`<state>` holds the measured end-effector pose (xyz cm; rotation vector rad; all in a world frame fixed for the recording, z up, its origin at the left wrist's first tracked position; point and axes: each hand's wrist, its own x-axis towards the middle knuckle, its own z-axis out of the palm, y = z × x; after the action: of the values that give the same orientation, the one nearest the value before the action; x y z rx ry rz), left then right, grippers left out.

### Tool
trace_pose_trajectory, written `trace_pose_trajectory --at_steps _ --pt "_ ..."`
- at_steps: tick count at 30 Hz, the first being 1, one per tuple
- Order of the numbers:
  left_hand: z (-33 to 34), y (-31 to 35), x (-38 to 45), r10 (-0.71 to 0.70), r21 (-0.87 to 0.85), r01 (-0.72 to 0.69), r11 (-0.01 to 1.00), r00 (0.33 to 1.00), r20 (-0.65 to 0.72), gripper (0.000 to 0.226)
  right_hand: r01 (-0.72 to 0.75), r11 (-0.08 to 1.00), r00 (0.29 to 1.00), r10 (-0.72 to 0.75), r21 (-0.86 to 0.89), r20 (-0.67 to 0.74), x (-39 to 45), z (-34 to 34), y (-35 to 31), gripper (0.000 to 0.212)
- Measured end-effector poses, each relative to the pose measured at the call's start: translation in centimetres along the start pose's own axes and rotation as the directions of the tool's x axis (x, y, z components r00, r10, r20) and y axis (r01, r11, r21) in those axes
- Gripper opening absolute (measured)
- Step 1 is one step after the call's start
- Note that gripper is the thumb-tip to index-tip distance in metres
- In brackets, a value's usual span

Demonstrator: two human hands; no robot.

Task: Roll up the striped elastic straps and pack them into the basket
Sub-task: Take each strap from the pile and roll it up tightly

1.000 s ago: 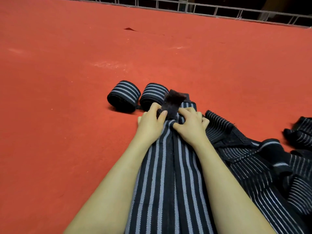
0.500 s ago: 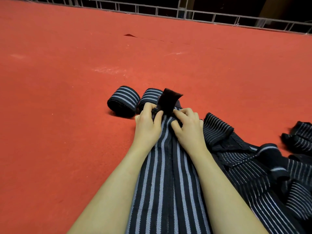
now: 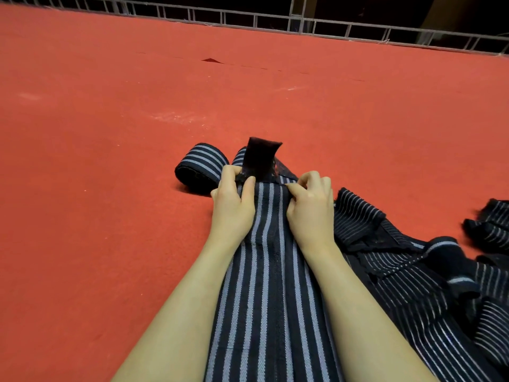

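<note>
A red carpeted floor (image 3: 110, 216) is bounded by a metal railing (image 3: 303, 22). The striped elastic strap (image 3: 270, 271) is laid flat between both forearms, its dark fastener tab (image 3: 260, 157) stood upright. Its far end is pinched by the curled fingers of the left hand (image 3: 232, 202) and right hand (image 3: 311, 208). If the edges are gripped unevenly, the roll may be started crooked or loose.

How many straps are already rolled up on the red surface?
2: one rolled strap lies left of the hands; a second roll beside it is mostly hidden behind the raised dark tab. Others may be hidden.
</note>
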<state>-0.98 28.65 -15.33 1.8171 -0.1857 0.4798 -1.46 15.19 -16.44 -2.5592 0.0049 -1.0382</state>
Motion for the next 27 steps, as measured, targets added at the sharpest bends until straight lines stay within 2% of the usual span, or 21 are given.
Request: trace_pose_trajectory --at_steps 1,3,6,9,11,13,17,22,25,27 --pt "-0.1 0.0 0.1 -0.003 -0.017 0.004 1.0 1.0 0.004 0.008 -0.005 1.0 1.0 0.005 0.022 0.008 0.0 0.1 0.2 0.014" --pt "-0.3 -0.1 0.3 -0.001 -0.064 0.002 0.998 1.0 0.007 0.011 -0.063 0.982 0.997 0.055 0.176 0.049 0.1 -0.3 0.1 0.026" --pt "-0.4 0.2 0.6 0.019 -0.131 -0.016 0.991 1.0 0.022 0.011 -0.21 0.87 0.971 0.135 0.446 0.195 0.6 -1.6 -0.6 0.04" --pt "-0.4 0.6 0.5 0.048 -0.168 -0.04 0.985 0.998 0.043 0.012 -0.311 0.781 0.942 0.179 0.541 0.283 1.2 -2.2 -1.1 0.04" --pt "-0.5 0.7 0.5 0.054 -0.169 -0.046 0.985 0.997 0.048 0.012 -0.312 0.798 0.93 0.144 0.516 0.338 1.3 -2.0 -1.2 0.037" --pt "-0.6 0.5 0.5 0.053 -0.171 -0.045 0.984 0.998 0.042 0.009 -0.308 0.846 0.901 0.114 0.435 0.418 1.2 -1.7 -1.2 0.043" --pt "-0.6 0.3 0.3 0.037 -0.18 -0.033 0.983 0.999 0.02 0.004 -0.334 0.907 0.831 0.156 0.255 0.535 1.2 -1.3 -1.1 0.048" --pt "-0.9 -0.1 -0.3 -0.012 -0.19 0.012 0.982 1.0 0.001 0.003 -0.32 0.939 0.762 0.175 0.127 0.624 1.0 -1.3 -1.0 0.044" --pt "-1.3 0.0 -0.8 0.011 -0.178 -0.013 0.984 1.0 -0.011 0.003 -0.298 0.944 0.804 0.169 0.141 0.57 0.9 -1.3 -1.2 0.043" --pt "-1.5 0.2 -1.2 0.03 -0.174 -0.033 0.984 0.999 -0.018 0.003 -0.369 0.906 0.845 0.235 0.207 0.479 1.1 -1.3 -1.4 0.044"
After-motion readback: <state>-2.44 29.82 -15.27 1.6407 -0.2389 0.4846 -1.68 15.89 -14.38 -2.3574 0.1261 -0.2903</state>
